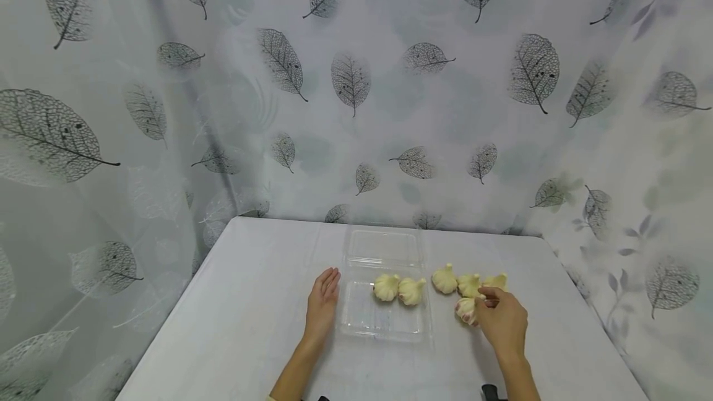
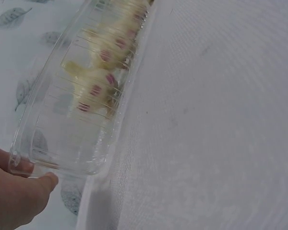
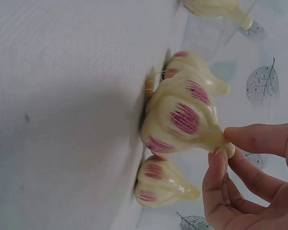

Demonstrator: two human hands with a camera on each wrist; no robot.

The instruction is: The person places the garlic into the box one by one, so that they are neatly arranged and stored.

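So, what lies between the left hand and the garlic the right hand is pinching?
The clear container, with two garlic bulbs in it, shows there in the head view.

Place: a small curtained-off booth or corner around one worktop [image 1: 245,333]; whether it lies in a home, a studio or a lab cannot be told.
Curtain [image 1: 412,104]: pale sheeting that fills the upper half of the frame and hangs down the left and right sides, screening what lies behind.
Leaf prints [image 1: 535,70]: dark skeleton leaves scattered across the curtain, a household sort of pattern.
Worktop surface: white, finely textured in the left wrist view, its far edge near the curtain.
Kitchen-like goods: garlic bulbs [image 1: 412,291] and a clear plastic container [image 1: 362,322], lower centre.
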